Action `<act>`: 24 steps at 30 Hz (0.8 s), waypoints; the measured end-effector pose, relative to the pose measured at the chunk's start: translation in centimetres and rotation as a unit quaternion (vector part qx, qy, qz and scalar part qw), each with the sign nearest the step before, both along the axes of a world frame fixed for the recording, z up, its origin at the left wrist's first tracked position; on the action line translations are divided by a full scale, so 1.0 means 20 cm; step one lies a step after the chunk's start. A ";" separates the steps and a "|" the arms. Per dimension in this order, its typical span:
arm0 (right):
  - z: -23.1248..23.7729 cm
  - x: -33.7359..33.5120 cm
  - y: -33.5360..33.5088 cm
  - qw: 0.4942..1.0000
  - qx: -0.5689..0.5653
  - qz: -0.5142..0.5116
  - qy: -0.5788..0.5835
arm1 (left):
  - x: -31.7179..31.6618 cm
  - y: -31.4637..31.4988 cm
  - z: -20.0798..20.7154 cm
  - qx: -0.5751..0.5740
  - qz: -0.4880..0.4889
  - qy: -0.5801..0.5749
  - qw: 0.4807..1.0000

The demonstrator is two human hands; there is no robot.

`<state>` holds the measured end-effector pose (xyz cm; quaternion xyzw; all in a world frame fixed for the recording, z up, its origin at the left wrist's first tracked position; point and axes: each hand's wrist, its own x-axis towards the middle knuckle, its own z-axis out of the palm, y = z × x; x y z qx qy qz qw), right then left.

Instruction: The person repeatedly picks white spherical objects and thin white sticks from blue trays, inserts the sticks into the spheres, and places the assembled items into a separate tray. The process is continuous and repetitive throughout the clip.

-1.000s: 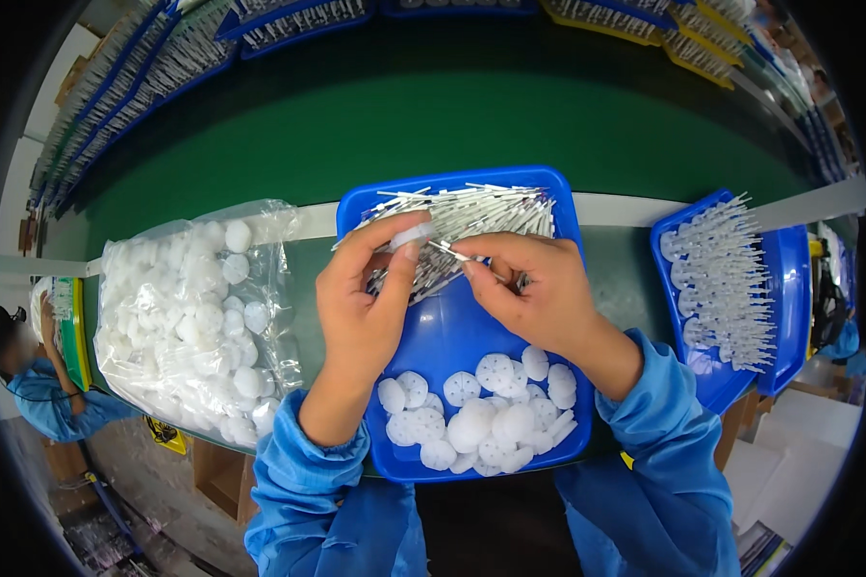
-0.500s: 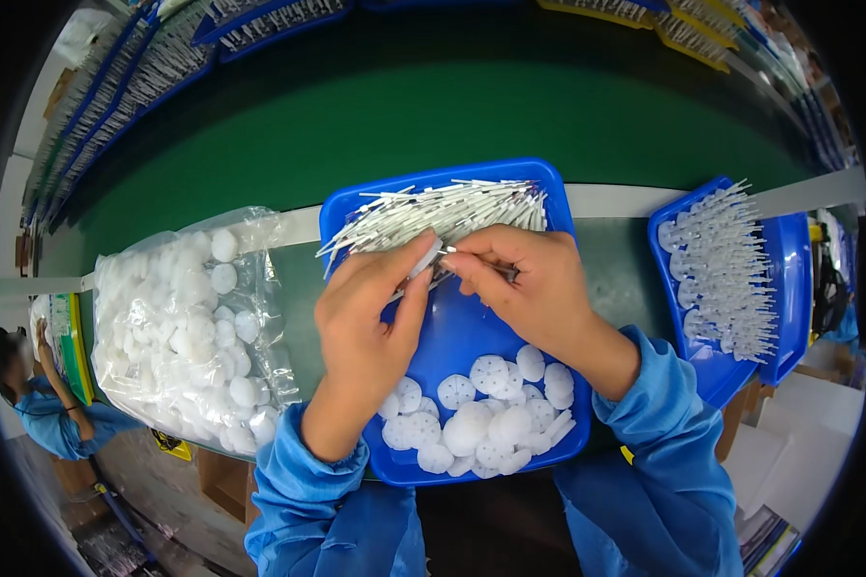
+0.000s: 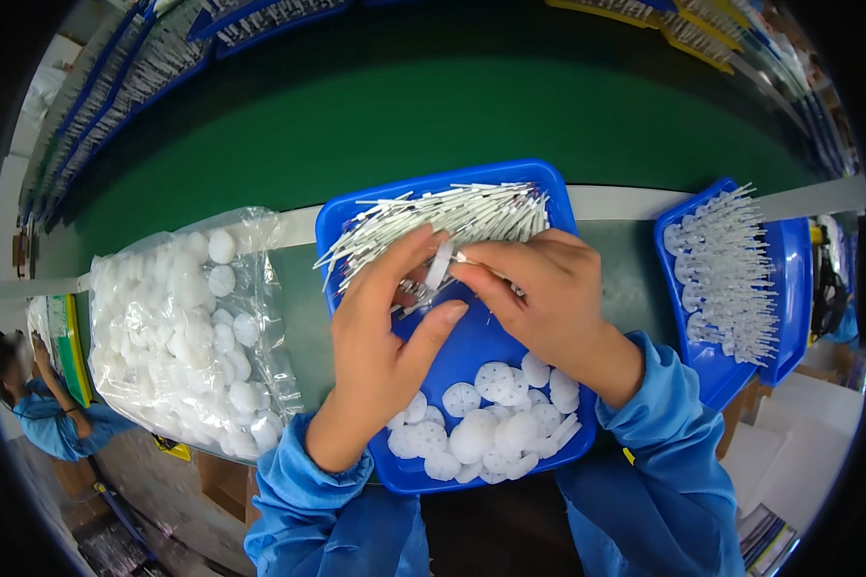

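Over the blue tray (image 3: 457, 337) my two hands meet at a white plastic disc (image 3: 440, 264), seen nearly edge-on. My right hand (image 3: 539, 298) pinches a thin white stick whose tip (image 3: 460, 258) meets the disc; the rest of the stick is mostly hidden by the fingers. Around the disc's other side is my left hand (image 3: 380, 332), its thumb spread away from the index finger. Behind the hands lies a heap of thin white sticks (image 3: 471, 207) at the tray's far end. Several loose white discs (image 3: 496, 433) with small holes lie at its near end.
A clear plastic bag (image 3: 188, 337) full of white discs lies left on the green table (image 3: 356, 115). To the right, a blue tray (image 3: 712, 370) holds discs with sticks attached. More filled trays (image 3: 149, 77) line the far edges. A person (image 3: 53, 404) works at far left.
My left thumb has moved away from the index finger, toward me, uncovering more of the disc. The disc now stands more upright beside the stick's tip, and the right hand has shifted slightly.
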<state>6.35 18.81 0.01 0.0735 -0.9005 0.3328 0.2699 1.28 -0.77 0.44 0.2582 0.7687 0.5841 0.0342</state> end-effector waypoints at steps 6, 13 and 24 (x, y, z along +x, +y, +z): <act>0.01 -0.03 0.07 0.988 -0.121 0.090 -0.013 | -0.05 -0.03 -0.03 0.010 -0.001 0.047 0.999; -0.01 0.00 0.05 0.935 -0.292 0.166 -0.111 | -0.04 -0.01 -0.01 -0.025 0.002 0.205 0.978; -0.03 0.02 0.04 0.903 -0.359 0.188 -0.145 | -0.02 0.00 0.00 -0.029 0.003 0.226 0.974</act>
